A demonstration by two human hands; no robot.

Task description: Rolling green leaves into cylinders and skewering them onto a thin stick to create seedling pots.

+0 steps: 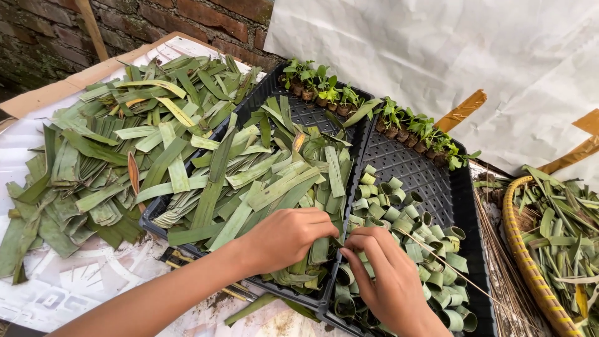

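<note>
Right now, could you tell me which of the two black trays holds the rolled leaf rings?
The right-hand black tray, under the right hand: it holds rolled leaf rings and seedlings along its far edge. The left tray is piled with flat leaf strips.

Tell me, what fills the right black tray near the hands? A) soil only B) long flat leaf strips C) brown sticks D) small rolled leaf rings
D: the right tray holds many small green leaf rings, just above the right hand.
</note>
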